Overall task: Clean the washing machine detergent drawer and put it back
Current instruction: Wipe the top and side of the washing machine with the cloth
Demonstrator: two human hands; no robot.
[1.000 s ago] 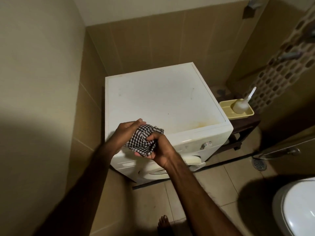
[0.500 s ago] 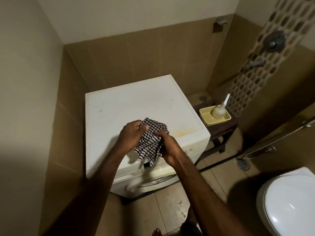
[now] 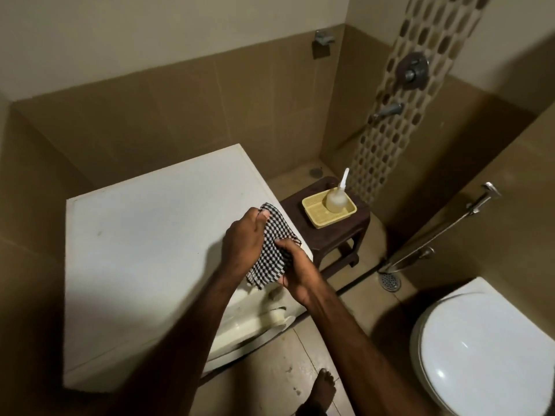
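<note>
A black-and-white checked cloth (image 3: 271, 250) hangs between both hands above the front right corner of the white washing machine (image 3: 144, 244). My left hand (image 3: 244, 238) grips the cloth's upper end, and my right hand (image 3: 295, 273) grips its lower part from the right. The machine's front panel (image 3: 255, 310) shows below the hands, partly covered by my arms. The detergent drawer cannot be made out.
A dark stool (image 3: 329, 232) right of the machine carries a yellow tray (image 3: 318, 214) with a clear nozzle bottle (image 3: 336, 199). A white toilet (image 3: 486, 352) fills the lower right. A spray hose (image 3: 444, 229), floor drain (image 3: 389, 282) and my bare foot (image 3: 322, 388) are nearby.
The view has swung to the right and the machine now sits lower left. Both hands still hold the cloth, which has been pulled out longer between them.
</note>
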